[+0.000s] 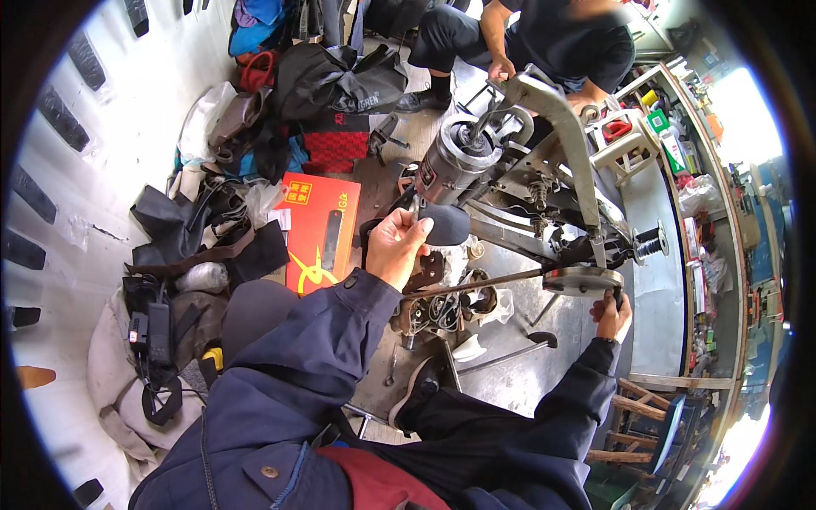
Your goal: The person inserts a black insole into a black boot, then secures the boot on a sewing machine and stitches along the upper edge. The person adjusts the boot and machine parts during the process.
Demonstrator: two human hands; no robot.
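My left hand (399, 246) pinches the near edge of a dark, rounded piece (446, 226), smooth and soft-looking. That piece lies against the lower side of a hand-cranked metal machine (552, 98), just below its grey cylinder (455, 157). Whether it is clamped there is hidden. At the machine's right, my right hand (612, 317) has its fingers curled round a small dark handle at the rim of a round metal hand wheel (582, 281). A long thin rod (476, 283) runs leftward from the wheel. A thread spool (652, 243) sticks out beyond it.
Across the machine another person (552, 42) sits with hands near its far end. An orange-red box (319, 225), bags and leather scraps (204, 229) crowd the left. Below the machine stands a tray of small parts (442, 310). Shelves of goods (688, 170) line the right.
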